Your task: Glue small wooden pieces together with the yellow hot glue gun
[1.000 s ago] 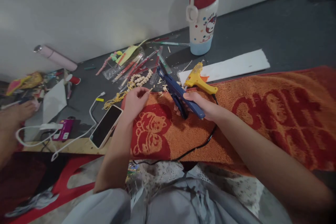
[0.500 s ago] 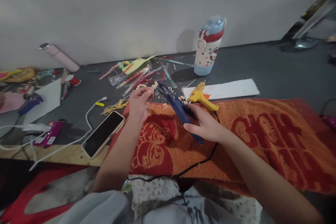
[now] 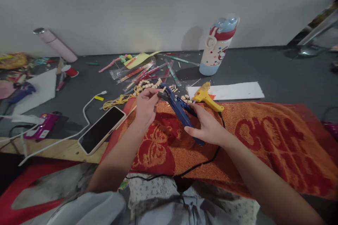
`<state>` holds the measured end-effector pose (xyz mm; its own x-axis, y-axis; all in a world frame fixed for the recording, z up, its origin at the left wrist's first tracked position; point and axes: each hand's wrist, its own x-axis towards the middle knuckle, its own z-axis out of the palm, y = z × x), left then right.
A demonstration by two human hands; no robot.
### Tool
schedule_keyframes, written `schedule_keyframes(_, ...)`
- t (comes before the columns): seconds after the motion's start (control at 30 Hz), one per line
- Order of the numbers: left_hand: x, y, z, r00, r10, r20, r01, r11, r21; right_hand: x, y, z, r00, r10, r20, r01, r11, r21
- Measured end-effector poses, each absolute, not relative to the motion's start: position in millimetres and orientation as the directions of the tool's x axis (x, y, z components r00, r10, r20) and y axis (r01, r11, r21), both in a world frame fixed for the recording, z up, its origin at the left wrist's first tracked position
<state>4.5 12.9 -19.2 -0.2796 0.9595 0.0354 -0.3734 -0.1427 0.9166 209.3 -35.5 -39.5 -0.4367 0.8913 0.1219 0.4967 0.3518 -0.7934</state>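
My right hand (image 3: pixel 207 123) is wrapped round the handles of a blue hand cutter (image 3: pixel 179 109), which slants up and left above the towel. Its jaws are parted, and the pale tip of a thin wooden stick (image 3: pixel 164 90) shows at them. My left hand (image 3: pixel 147 107) is closed in a pinch on that stick, right beside the jaws; the fingers hide the rest of it. Short cut wooden pieces (image 3: pixel 173 88) lie scattered behind the cutter. A curved row of small wooden pieces (image 3: pixel 149 83) rests on the table just past my left fingers.
A yellow glue gun (image 3: pixel 207 96) lies by a white strip (image 3: pixel 237 90). An orange and red towel (image 3: pixel 253 147) covers the front edge. Around are a phone (image 3: pixel 102 130), yellow cord (image 3: pixel 118 102), white cable (image 3: pixel 86 126), wrapped sticks (image 3: pixel 144 74), a bottle (image 3: pixel 218 47) and a pink flask (image 3: pixel 56 45).
My left hand has moved right, bringing the wooden stick to the cutter's jaws. The right hand keeps its hold on the cutter. The camera view has shifted slightly.
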Motion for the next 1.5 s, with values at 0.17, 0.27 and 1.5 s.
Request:
schedule_keyframes(0.17,3.9,13.4,-22.6,-0.248,0.968,0.045,-0.37,-0.138,0.919,210.2,-36.4,-40.5,-0.44,0.886,0.145,0.471,0.365,-0.803)
schedule_keyframes(0.27,3.6,12.8,-22.7,-0.238,0.97,0.04,-0.379,-0.131,0.916,210.9,-36.3,-41.1,-0.451,0.879,0.153,0.46,0.376,-0.804)
schedule_keyframes(1.5,-4.0,12.3,-21.6,-0.299,0.907,0.298,-0.098,-0.339,0.936,213.8,-36.8,-38.4,-0.505,0.855,0.118,0.444,0.375,-0.814)
